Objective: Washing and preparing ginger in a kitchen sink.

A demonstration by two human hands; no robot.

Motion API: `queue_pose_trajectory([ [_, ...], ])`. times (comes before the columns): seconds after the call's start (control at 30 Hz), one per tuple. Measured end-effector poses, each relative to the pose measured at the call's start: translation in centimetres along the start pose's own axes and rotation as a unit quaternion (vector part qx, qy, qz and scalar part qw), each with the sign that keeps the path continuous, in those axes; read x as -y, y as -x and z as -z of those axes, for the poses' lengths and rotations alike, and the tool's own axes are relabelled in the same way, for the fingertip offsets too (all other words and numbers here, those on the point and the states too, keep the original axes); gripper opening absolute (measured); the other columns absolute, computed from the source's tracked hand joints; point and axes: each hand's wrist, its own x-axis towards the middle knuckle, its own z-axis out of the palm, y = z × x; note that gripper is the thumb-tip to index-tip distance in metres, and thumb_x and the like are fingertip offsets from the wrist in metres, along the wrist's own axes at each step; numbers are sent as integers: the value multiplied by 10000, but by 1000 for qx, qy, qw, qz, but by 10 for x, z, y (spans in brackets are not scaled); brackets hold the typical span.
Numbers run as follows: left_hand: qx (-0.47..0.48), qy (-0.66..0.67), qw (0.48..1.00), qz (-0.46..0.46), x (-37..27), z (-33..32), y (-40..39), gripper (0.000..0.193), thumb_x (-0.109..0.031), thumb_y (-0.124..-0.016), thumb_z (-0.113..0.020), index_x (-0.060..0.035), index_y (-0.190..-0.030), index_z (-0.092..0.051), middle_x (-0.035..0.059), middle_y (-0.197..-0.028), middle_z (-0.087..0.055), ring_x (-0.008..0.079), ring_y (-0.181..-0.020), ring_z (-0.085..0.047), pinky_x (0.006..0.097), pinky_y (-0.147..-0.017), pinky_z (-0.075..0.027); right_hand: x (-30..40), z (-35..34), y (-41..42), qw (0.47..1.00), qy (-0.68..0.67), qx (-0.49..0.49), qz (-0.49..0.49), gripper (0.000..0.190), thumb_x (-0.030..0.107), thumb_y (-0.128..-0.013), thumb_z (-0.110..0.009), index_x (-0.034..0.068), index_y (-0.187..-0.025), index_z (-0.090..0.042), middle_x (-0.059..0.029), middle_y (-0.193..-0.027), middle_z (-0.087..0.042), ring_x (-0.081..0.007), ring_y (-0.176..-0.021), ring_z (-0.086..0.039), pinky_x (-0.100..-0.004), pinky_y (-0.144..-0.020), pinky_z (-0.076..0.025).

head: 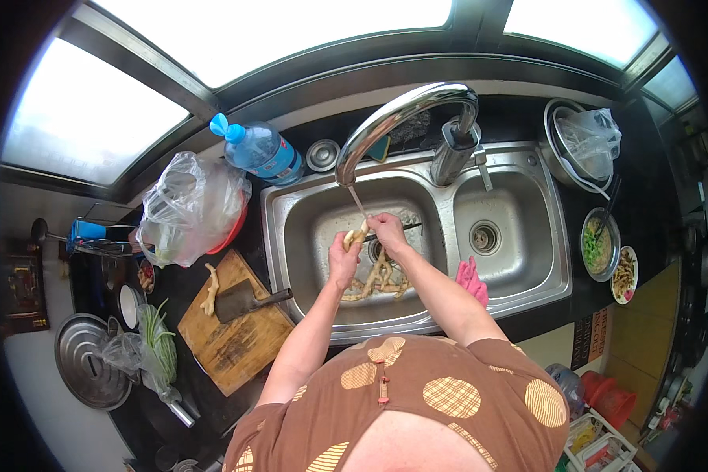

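My left hand [343, 261] grips a knobbly piece of ginger root [354, 237] over the large left basin of a steel double sink [307, 236]. Against the ginger's upper end are the fingers of my right hand [388, 231]. A thin dark tool [413, 226] shows on both sides of that hand and seems held in it; its kind is unclear. From the curved chrome faucet [410, 103] a thin stream of water [358, 199] runs down onto the ginger. More ginger roots [382, 276] lie on the basin floor below my hands, partly hidden by them.
Left of the sink, a cleaver [236, 302] and a ginger piece [211, 289] rest on a wooden cutting board [242, 348]. Behind them stand a plastic bag [186, 206] and a blue-labelled bottle [265, 154]. A pink cloth [472, 282] hangs over the sink's front edge. Bowls [600, 245] stand at right.
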Motion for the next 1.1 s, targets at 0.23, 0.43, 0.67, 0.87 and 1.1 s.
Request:
queue_pose_trajectory([
  [0.23, -51, -112, 985, -119, 18, 1, -12, 179, -95, -783, -569, -30, -944, -527, 28, -644, -530, 98, -495, -480, 251, -443, -382, 5, -2, 3, 990, 71, 7, 118, 141, 146, -759, -586, 15, -706, -594, -20, -613, -532, -92, -568, -457, -259, -545, -391],
  [0.43, -46, 6, 997, 66, -19, -2, -17, 267, -37, -771, -518, -25, -1037, -497, 51, -738, -551, 113, -624, -525, 253, -551, -426, 13, 0, 22, 989, -92, 120, -7, 68, 100, -758, -534, 36, -735, -541, -35, -614, -539, -99, -513, -512, -229, -431, -410],
  [0.67, 3, 9, 997, -81, 7, -7, -16, 311, -7, -759, -531, -10, -1067, -489, 37, -797, -554, 81, -665, -492, 218, -589, -419, 30, 2, 19, 963, -148, 168, -150, 150, 173, -828, -465, 68, -721, -483, 22, -542, -425, -59, -392, -373, -211, -334, -270],
  [0.87, 22, 6, 999, -33, 12, 2, -13, 297, -4, -754, -533, -19, -1048, -496, 25, -771, -551, 75, -622, -493, 212, -537, -411, 27, 4, 17, 953, -147, 208, -167, 176, 187, -841, -447, 83, -701, -470, 47, -529, -379, -48, -389, -332, -210, -330, -203],
  [1.1, 10, 157, 983, 93, -3, 5, -7, 310, -33, -745, -532, -39, -1054, -514, 34, -750, -557, 69, -517, -480, 203, -427, -371, -14, 17, -17, 961, 242, 128, 42, 155, 152, -821, -449, 22, -857, -525, -43, -604, -529, -132, -473, -501, -290, -412, -387],
])
